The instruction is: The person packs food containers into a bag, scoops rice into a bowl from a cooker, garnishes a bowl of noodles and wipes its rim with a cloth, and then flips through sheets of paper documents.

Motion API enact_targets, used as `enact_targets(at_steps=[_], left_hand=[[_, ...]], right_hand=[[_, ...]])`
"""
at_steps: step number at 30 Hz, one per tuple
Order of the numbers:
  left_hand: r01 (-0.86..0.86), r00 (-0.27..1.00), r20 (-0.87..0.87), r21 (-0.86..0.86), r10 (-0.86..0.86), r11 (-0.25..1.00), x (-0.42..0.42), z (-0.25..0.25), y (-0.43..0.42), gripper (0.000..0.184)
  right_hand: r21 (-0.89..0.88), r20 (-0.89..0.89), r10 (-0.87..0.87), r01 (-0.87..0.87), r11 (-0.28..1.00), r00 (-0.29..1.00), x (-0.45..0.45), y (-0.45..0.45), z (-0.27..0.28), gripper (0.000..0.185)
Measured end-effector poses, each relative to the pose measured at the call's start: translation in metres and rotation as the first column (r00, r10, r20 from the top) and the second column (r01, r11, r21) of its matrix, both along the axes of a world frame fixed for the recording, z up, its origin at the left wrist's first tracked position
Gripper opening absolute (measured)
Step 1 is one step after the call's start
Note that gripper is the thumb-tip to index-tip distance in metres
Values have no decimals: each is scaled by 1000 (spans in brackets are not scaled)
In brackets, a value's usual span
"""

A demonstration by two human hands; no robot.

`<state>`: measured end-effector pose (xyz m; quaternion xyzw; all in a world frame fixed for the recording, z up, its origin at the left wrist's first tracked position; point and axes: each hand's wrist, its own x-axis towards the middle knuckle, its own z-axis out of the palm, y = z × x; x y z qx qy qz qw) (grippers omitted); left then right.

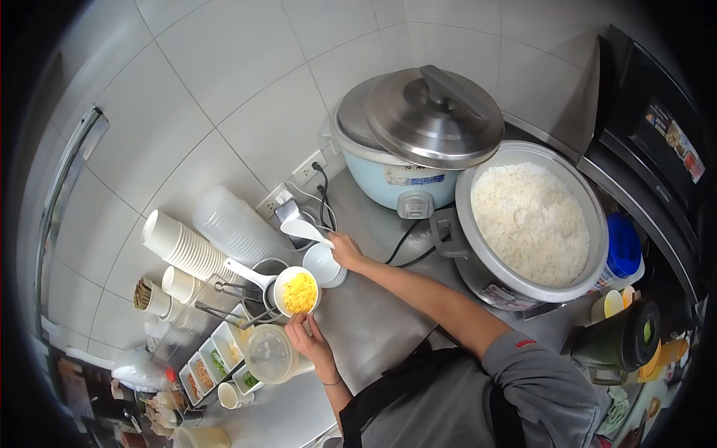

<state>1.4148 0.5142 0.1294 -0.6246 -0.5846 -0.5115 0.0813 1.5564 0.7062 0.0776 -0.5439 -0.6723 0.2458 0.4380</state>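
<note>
Table (358,321): grey metal with a dull sheen, running along the wall and crowded at both ends
Wall (246,89): large pale tiles with dark joints, meeting at a corner behind the cookers; a socket (305,170) with a black plug sits low on it
Left hand (308,342): fingers gripping a white bowl (278,299) at its near side
Yellow shreds (300,292): heaped inside that bowl, held over the table beside a clear tub (270,352)
Right hand (346,252): closed round a white paddle (304,231), just beyond a stack of white bowls (326,267)
Blue cooker (373,173): against the wall, metal lids on top
Open cooker (478,272): near the blue one, filled with white rice (530,224)
Paper cups (183,243): nested in a leaning stack by the wall
Topping tubs (216,362): white, in a row toward the table's left end
</note>
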Motion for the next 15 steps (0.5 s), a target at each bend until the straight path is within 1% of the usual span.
enact_targets(at_steps=[1,2,3,5,7,9,11,12,13,14,15], left_hand=[[5,1000,-1,0,-5,1000,1,1,-1,12],[0,1000,6,-8,0,1000,2,3,-3,12],[-5,1000,14,-16,5,1000,3,4,-5,12],[14,1000,3,-12,-14,1000,4,0,-1,12],[38,999,-7,-2,-38,999,8,-6,13,11],[109,994,-11,3,-109,994,15,-16,29,11],[137,990,-28,-37,-138,990,18,-29,47,11],[161,985,-54,-62,-164,985,24,-35,59,11],[203,977,-57,-37,-205,979,27,-41,66,12],[199,977,-99,77,-191,977,25,-61,82,15],[188,982,-10,-29,-188,982,28,-68,84,13]], right_hand=[[-5,9,19,-19,1000,1000,-1,-1,1,27],[-66,5,37,-37,997,999,0,-2,7,28],[-69,4,37,-37,997,999,2,-4,17,28],[-87,-70,-37,31,996,997,8,-6,39,23],[47,-79,-94,98,994,992,24,-5,71,21],[340,-88,-183,202,918,979,47,-12,105,21],[311,-171,-197,242,919,965,67,-30,140,22],[304,-153,-197,236,923,968,74,-38,146,23],[298,-136,-210,242,924,968,82,-46,151,23],[306,-158,-194,234,923,968,88,-60,157,22],[316,-182,-174,225,922,968,92,-75,162,22]])
